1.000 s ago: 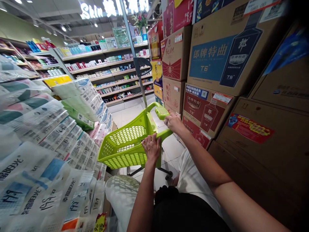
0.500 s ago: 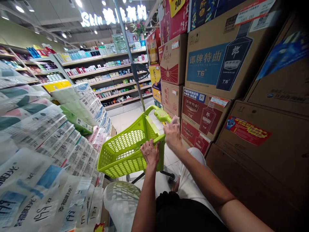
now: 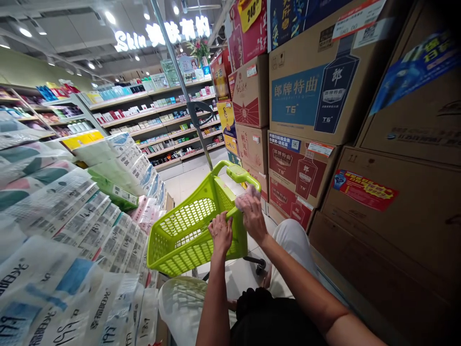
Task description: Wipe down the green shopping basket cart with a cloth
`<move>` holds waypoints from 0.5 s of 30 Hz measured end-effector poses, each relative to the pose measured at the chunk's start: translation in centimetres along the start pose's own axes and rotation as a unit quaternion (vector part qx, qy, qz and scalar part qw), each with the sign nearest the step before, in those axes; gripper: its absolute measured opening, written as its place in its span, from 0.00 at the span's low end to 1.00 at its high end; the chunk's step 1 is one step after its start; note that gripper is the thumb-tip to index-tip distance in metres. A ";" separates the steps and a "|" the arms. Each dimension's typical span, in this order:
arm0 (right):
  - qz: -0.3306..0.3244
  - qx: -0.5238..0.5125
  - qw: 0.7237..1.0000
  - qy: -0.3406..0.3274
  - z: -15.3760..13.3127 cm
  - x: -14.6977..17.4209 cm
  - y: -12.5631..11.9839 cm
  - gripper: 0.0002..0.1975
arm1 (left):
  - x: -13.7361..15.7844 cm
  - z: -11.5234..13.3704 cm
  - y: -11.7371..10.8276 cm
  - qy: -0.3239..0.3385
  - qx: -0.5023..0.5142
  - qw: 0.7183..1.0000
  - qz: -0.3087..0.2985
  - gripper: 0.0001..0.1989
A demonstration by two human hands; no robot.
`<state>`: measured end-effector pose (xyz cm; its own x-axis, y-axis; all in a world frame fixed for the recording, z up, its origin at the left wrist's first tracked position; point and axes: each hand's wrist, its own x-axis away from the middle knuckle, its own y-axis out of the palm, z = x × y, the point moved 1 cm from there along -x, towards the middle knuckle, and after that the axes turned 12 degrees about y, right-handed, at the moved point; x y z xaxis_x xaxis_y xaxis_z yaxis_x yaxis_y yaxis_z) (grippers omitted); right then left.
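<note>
A lime-green shopping cart [image 3: 187, 240] with a lattice basket stands tilted in view before me, and no goods show inside it. My left hand [image 3: 221, 231] is closed over the basket's near rim. Just right of it, my right hand [image 3: 254, 218] is closed on a crumpled pale cloth or tissue [image 3: 248, 196], pressed against the near corner of the cart. Above that hand rises the cart's green handle [image 3: 239, 174]. A grey pole [image 3: 180, 72] with a dark loop-shaped bracket [image 3: 198, 114] stands up behind the handle.
Stacked cartons [image 3: 306, 96] form a wall close on the right. Plastic-wrapped paper packs [image 3: 90, 206] with handwritten prices pile up on the left. Shelves of small boxes [image 3: 165, 117] run across the back, beyond the pale tiled floor [image 3: 180, 185].
My right hand has moved down and left with the cloth, from the handle's side to the near rim corner. My left hand keeps its hold on the rim.
</note>
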<state>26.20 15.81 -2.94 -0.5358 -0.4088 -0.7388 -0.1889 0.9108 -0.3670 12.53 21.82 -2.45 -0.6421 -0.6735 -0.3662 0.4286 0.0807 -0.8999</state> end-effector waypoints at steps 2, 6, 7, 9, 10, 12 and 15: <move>0.042 -0.022 0.998 0.050 0.6 -1.0 0.1 0.22 | -0.1 -0.4 -0.1 0.003 0.017 1.000 -0.017 0.16; 0.099 -0.070 0.986 0.115 0.5 -0.1 1.6 0.22 | -0.4 -0.3 0.2 0.001 0.027 0.999 -0.021 0.16; 0.097 -0.081 0.986 0.111 0.2 0.9 2.3 0.23 | -0.5 -0.2 0.3 0.002 0.027 0.999 -0.017 0.16; 0.090 -0.107 0.985 0.101 -0.1 2.6 3.4 0.25 | -0.5 0.0 0.4 0.006 0.033 0.999 -0.011 0.15; 0.096 -0.112 0.983 0.112 -0.1 2.9 3.8 0.26 | -0.5 0.0 0.4 0.010 0.039 0.999 -0.012 0.15; 0.129 -0.109 0.972 0.163 0.7 2.0 3.8 0.26 | -0.5 0.0 0.4 0.018 0.053 0.998 -0.016 0.14; 0.181 -0.099 0.944 0.258 2.2 -0.9 3.2 0.26 | -0.7 0.0 0.4 0.017 0.058 0.998 -0.017 0.14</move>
<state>27.87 18.98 -4.69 -0.9148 -0.0323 -0.4026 -0.0386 0.9992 0.0077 13.13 22.26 -2.54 -0.6774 -0.6490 -0.3463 0.4763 -0.0282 -0.8788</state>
